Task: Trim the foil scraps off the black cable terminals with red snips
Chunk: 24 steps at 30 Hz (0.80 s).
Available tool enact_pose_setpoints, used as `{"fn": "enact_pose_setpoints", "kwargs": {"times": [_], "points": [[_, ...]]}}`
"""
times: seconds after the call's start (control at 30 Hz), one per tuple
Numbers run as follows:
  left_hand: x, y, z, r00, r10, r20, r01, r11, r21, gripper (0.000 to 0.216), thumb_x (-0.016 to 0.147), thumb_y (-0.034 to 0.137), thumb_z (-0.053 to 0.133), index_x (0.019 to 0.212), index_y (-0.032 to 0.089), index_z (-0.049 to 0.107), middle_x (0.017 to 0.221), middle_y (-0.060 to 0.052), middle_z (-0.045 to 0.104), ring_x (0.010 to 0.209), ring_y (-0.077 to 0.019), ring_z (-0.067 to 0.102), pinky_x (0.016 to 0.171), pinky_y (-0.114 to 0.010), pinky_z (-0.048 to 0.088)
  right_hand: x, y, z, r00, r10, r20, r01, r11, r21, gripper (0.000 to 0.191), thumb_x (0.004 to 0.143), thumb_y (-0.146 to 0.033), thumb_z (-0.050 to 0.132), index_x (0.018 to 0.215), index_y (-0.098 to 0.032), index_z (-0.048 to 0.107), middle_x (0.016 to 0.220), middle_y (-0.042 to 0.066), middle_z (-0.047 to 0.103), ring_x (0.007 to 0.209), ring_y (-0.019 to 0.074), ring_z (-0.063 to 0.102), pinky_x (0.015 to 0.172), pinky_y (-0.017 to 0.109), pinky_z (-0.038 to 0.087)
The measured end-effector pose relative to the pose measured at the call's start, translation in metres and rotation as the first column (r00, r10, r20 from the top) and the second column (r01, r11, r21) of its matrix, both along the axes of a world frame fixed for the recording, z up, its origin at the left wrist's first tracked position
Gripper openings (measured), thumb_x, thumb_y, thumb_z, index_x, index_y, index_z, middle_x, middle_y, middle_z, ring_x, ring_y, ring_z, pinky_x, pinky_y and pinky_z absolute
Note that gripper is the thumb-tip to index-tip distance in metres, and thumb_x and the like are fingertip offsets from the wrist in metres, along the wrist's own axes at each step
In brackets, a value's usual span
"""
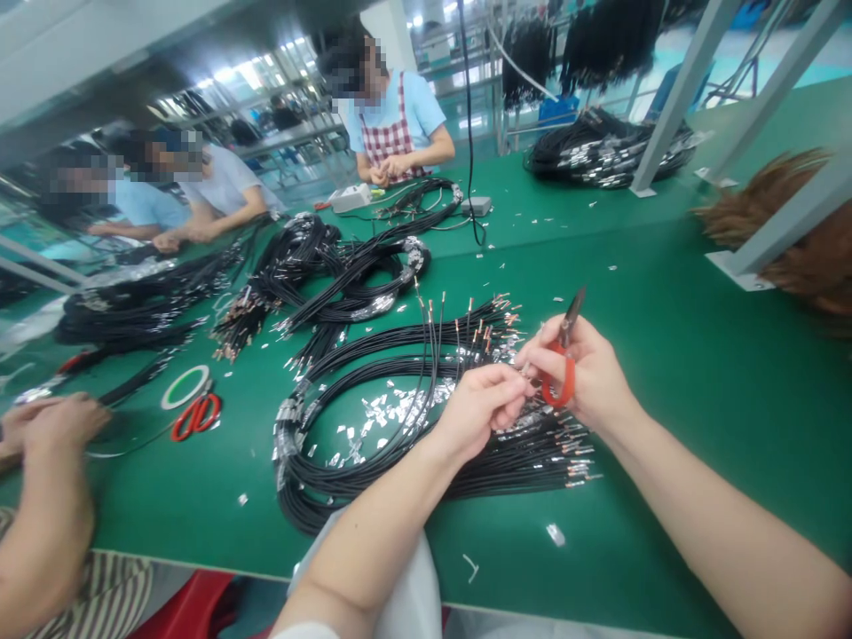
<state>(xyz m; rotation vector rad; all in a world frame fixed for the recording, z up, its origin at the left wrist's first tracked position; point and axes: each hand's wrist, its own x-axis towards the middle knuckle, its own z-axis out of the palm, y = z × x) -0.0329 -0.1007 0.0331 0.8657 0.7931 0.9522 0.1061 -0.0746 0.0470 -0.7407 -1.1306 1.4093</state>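
Note:
My left hand (485,399) is closed in a pinch on the end of a cable (525,371), mostly hidden by the fingers. Red-handled scissors (560,380) are held in my right hand (589,368), their dark blades pointing up and away. The thumb and fingertips of that hand meet my left fingertips at the cable end. Beneath both hands lies a looped bundle of black cables (373,479), bound with clear tape at its left bend. Its bare, coppery ends fan out to the right.
Silvery scraps (386,413) lie inside the loop. To the left are a tape roll (185,388) and other red scissors (196,417), near a co-worker's hands (57,426). More cable bundles (373,275) lie behind. Metal posts (785,226) stand at right. Co-workers sit across the table.

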Motion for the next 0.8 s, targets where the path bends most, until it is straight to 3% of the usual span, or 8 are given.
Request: {"fn": "enact_pose_setpoints", "kwargs": {"times": [0.13,0.27,0.43,0.8], "points": [[0.002,0.003,0.002,0.993,0.115,-0.024,-0.114,0.993,0.039,0.021,0.071,0.033,0.067,0.074,0.013,0.060,0.053,0.004,0.051,0.042,-0.0032,0.041,0.039,-0.016,0.028,-0.001,0.002,-0.004,0.996,-0.091,-0.010,0.091,0.995,-0.027,0.024,0.068,-0.023,0.070,0.079,-0.022,0.048,0.073,-0.002,0.065,0.057,0.0105,0.059,0.056,0.026,0.051],[0.005,0.002,0.000,0.975,0.217,-0.054,-0.213,0.974,0.077,0.021,0.068,0.030,0.070,0.072,0.013,0.060,0.056,0.002,0.054,0.045,-0.0058,0.047,0.039,-0.017,0.037,-0.005,-0.003,-0.005,0.976,-0.190,0.105,0.184,0.981,0.065,0.022,0.069,-0.020,0.071,0.079,-0.021,0.051,0.076,-0.001,0.066,0.067,0.0117,0.062,0.066,0.028,0.051],[0.006,0.002,-0.006,0.940,0.322,-0.115,-0.301,0.938,0.170,0.017,0.066,0.027,0.071,0.069,0.013,0.062,0.055,0.002,0.056,0.045,-0.0081,0.052,0.042,-0.021,0.046,-0.014,-0.013,-0.004,0.930,-0.306,0.205,0.274,0.947,0.169,0.019,0.069,-0.016,0.070,0.077,-0.021,0.053,0.075,-0.002,0.063,0.066,0.0113,0.060,0.063,0.027,0.049],[0.006,0.003,-0.011,0.890,0.434,-0.135,-0.389,0.881,0.268,0.014,0.066,0.024,0.071,0.066,0.014,0.061,0.063,0.003,0.058,0.048,-0.0082,0.056,0.046,-0.022,0.052,-0.017,-0.016,-0.004,0.926,-0.306,0.222,0.272,0.947,0.171,0.013,0.071,-0.016,0.066,0.075,-0.021,0.054,0.076,0.000,0.066,0.066,0.0127,0.062,0.061,0.028,0.050]]}}
